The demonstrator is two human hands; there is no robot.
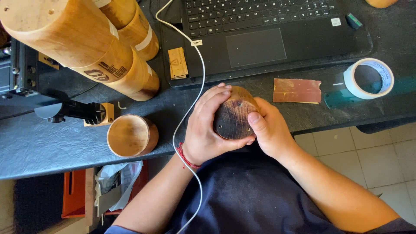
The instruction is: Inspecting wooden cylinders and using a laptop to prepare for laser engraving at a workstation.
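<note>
Dark-stained wood, a small round cup [232, 116] with its pierced base turned up, is clasped by the fingers of both the left hand [203, 125] and right hand [268, 130] at the worktop [52, 143] edge, while a paler open cup [131, 135] and sandpaper [297, 90] are left lying untouched.

A dark, wrinkled table [52, 143] is carrying a black laptop [268, 34], a roll of white tape [368, 78], a reddish sandpaper sheet [297, 90], an open wooden cup [131, 135], stacked bamboo cylinders [86, 43] and a trailing white cable [197, 69].
</note>
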